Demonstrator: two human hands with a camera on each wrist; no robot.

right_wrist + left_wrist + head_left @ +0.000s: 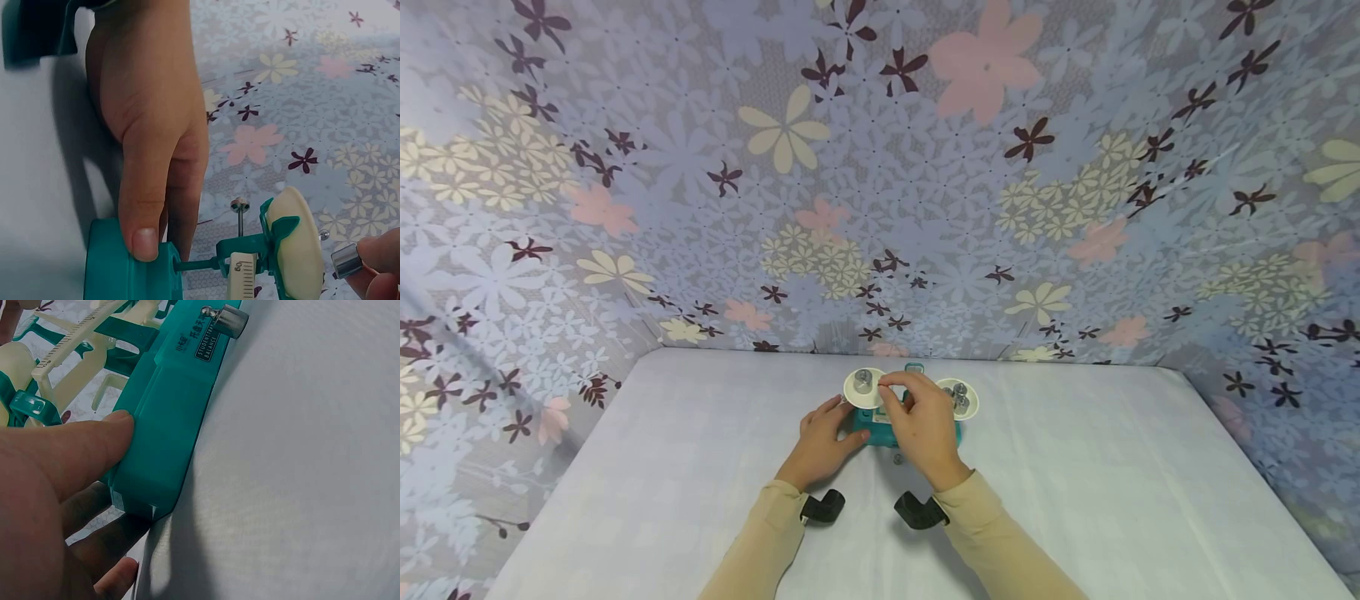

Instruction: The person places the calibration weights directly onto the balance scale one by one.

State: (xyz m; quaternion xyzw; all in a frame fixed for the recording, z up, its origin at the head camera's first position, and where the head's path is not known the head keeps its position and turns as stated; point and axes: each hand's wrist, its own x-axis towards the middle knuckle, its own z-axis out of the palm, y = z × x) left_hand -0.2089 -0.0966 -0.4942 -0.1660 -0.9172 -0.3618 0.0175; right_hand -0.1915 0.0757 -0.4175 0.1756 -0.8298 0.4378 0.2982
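A teal balance scale with cream pans stands on the table, labelled "student balance" in the left wrist view. My left hand grips the left end of its base, thumb on one side and fingers round the other. Over the edge of the left pan, my right hand pinches a small metal weight, seen in the right wrist view just off the pan. A larger metal weight stands on that pan. Several weights sit in the right pan.
Another small metal weight stands on the table in front of the base, also visible as a shiny weight in the left wrist view. White cloth covers the table. A flowered curtain rises behind it.
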